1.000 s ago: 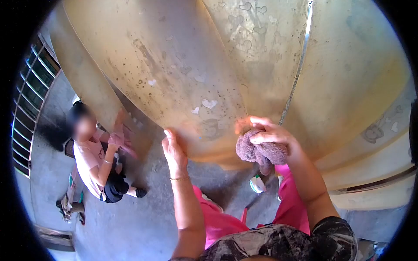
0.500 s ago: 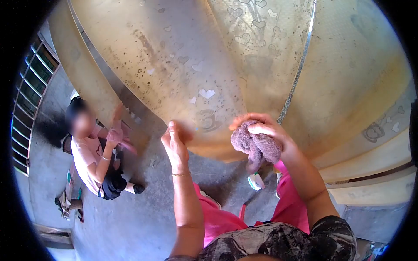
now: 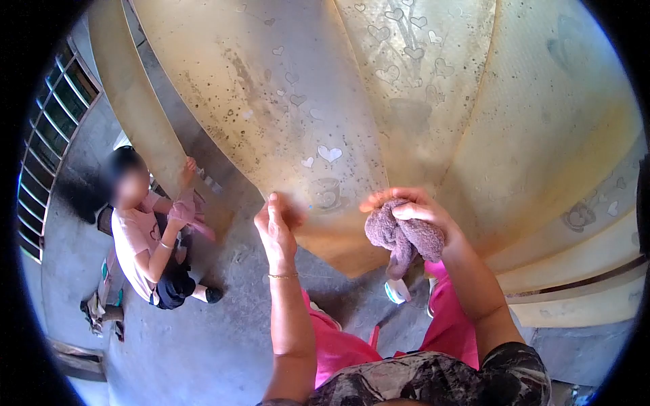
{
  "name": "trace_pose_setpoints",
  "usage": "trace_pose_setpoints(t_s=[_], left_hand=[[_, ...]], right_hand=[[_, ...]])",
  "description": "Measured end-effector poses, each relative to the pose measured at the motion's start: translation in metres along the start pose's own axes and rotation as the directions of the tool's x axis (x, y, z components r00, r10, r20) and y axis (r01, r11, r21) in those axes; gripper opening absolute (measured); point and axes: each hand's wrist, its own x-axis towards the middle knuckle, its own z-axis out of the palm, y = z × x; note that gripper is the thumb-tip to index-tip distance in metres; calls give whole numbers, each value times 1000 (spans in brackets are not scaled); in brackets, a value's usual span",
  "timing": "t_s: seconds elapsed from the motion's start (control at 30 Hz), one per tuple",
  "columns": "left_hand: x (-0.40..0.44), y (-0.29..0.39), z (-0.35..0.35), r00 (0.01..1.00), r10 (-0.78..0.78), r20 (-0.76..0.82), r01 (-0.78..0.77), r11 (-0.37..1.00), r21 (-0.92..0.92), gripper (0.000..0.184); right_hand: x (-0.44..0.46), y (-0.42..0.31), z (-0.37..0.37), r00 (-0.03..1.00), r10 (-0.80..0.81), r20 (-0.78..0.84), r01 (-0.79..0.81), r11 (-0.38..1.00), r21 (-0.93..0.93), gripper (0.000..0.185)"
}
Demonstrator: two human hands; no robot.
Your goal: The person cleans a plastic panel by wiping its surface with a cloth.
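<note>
A large yellowish sheet (image 3: pixel 318 101), printed with hearts and specked with dark stains, rises in front of me. My left hand (image 3: pixel 276 222) grips its left edge, thumb on the near side and fingers partly blurred. In my right hand (image 3: pixel 416 206) is a bunched mauve towel (image 3: pixel 406 233), held by the sheet's lower right part. One end of the towel dangles below my fingers. Whether the towel touches the sheet I cannot tell.
A person in a pink shirt (image 3: pixel 132 237) crouches at left, holding a pink cloth (image 3: pixel 184 211) at a narrow yellowish strip (image 3: pixel 135 88). A barred window (image 3: pixel 57 135) is behind. Curved yellowish panels (image 3: pixel 582 287) lie at right. A white shoe-like item (image 3: pixel 397 291) rests on the concrete floor (image 3: pixel 203 352).
The sheet's lower edge has come down into a pointed corner between my hands. The speckled gap at right has narrowed to a thin line. Both hands keep their holds, shifting slightly right and down.
</note>
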Motion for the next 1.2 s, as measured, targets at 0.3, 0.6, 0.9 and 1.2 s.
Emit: trace_pose_setpoints(t_s=[0.3, 0.6, 0.9, 1.2], left_hand=[[-4, 1, 1, 999, 36, -15, -35, 998, 52, 46], [-14, 4, 10, 999, -7, -34, 9, 999, 49, 44], [-12, -4, 18, 735, 607, -302, -404, 750, 524, 35], [-69, 0, 56, 613, 735, 290, -752, 430, 499, 47]], right_hand=[[0, 0, 6, 999, 28, 23, -24, 987, -161, 50], [-4, -6, 30, 994, -106, 40, 101, 988, 116, 55], [-5, -4, 34, 992, -115, 44, 115, 993, 13, 57], [-6, -6, 43, 1000, -10, -24, 11, 998, 61, 59]])
